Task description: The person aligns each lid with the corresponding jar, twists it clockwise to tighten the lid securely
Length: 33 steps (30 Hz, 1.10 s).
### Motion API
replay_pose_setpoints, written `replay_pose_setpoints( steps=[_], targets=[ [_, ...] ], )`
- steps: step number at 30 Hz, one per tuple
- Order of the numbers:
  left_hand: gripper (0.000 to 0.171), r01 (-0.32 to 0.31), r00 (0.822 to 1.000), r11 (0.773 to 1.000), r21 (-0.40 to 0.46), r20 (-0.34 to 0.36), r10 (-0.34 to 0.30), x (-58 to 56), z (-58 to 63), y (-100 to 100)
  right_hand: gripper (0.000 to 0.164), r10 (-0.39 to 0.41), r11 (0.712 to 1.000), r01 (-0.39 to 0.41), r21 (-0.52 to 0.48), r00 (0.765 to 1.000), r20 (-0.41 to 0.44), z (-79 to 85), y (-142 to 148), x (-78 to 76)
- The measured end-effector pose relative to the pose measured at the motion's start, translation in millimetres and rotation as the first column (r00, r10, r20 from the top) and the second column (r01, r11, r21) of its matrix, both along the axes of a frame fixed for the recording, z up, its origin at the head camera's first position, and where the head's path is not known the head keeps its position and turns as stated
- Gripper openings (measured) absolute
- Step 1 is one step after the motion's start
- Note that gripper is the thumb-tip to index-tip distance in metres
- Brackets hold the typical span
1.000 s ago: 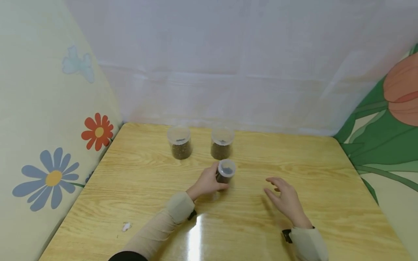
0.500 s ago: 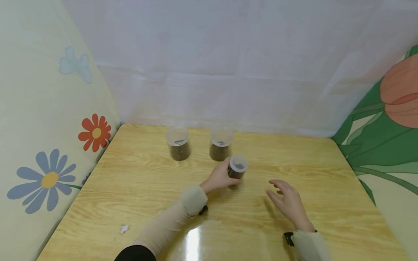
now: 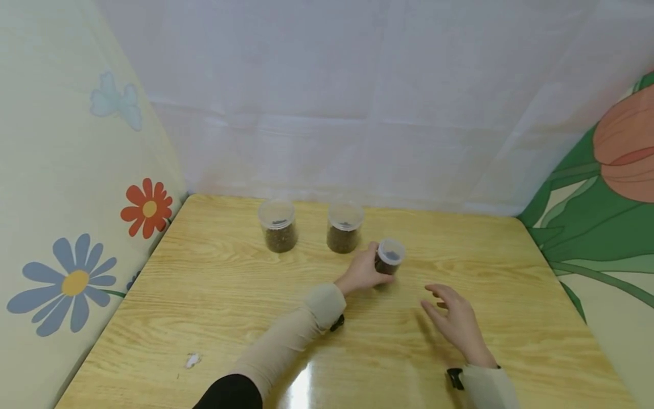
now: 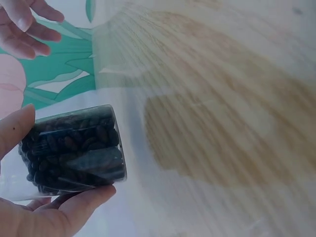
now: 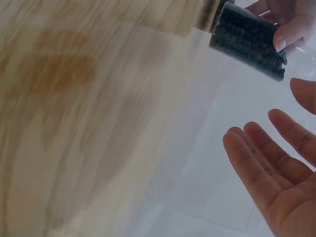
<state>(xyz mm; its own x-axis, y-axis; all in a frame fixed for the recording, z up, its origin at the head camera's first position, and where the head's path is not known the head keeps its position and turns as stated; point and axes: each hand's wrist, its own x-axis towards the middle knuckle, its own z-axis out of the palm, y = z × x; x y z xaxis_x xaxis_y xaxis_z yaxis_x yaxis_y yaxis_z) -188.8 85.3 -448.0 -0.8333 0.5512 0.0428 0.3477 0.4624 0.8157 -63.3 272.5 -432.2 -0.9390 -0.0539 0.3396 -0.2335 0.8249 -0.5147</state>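
My left hand grips a small clear jar of dark beans with a pale translucent lid. In the left wrist view, the fingers and thumb wrap around opposite sides of the bean-filled jar, and its flat base faces the table. My right hand hovers over the table to the right of the jar, fingers loosely bent and holding nothing. The right wrist view shows those fingers spread apart, a short way from the jar.
Two larger clear jars with dark brown contents and translucent lids stand side by side toward the back of the wooden table. A white cloth hangs behind it, and flower-painted panels flank the sides. A small white patch marks the front left.
The left hand has carried the small jar rightward, from in front of the right-hand larger jar toward the right hand. The right hand has barely moved.
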Motion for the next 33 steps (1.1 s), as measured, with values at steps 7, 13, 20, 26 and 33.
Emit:
replay_pose_setpoints(
  steps=[7, 13, 20, 26, 33],
  targets=[
    [0.066, -0.009, 1.0, 1.0, -0.017, -0.006, 0.009, -5.3, 0.0, 13, 0.031, 0.001, 1.0, -0.001, -0.004, 1.0, -0.029, 0.2, 2, 1.5],
    [0.066, -0.035, 0.999, 0.999, -0.039, -0.03, 0.033, -13.2, 1.3, 27, 0.031, -0.019, 1.0, 0.019, -0.005, 1.0, -0.011, 0.6, 6, 2.8],
    [0.065, -0.08, 0.995, 0.997, -0.018, -0.059, 0.079, -25.4, -5.3, 44, 0.031, -0.04, 0.999, 0.04, -0.025, 0.999, -0.002, 1.8, 10, 5.1],
    [0.062, -0.103, 0.989, 0.995, -0.013, -0.108, 0.101, -38.5, -7.7, 49, 0.032, -0.05, 0.998, 0.05, -0.033, 0.999, 0.012, 0.1, 14, 6.4],
    [0.062, -0.161, 0.982, 0.987, 0.022, -0.095, 0.162, -48.6, -7.5, 56, 0.033, -0.071, 0.997, 0.072, -0.037, 0.997, 0.011, -1.8, 21, 8.3]
  ],
)
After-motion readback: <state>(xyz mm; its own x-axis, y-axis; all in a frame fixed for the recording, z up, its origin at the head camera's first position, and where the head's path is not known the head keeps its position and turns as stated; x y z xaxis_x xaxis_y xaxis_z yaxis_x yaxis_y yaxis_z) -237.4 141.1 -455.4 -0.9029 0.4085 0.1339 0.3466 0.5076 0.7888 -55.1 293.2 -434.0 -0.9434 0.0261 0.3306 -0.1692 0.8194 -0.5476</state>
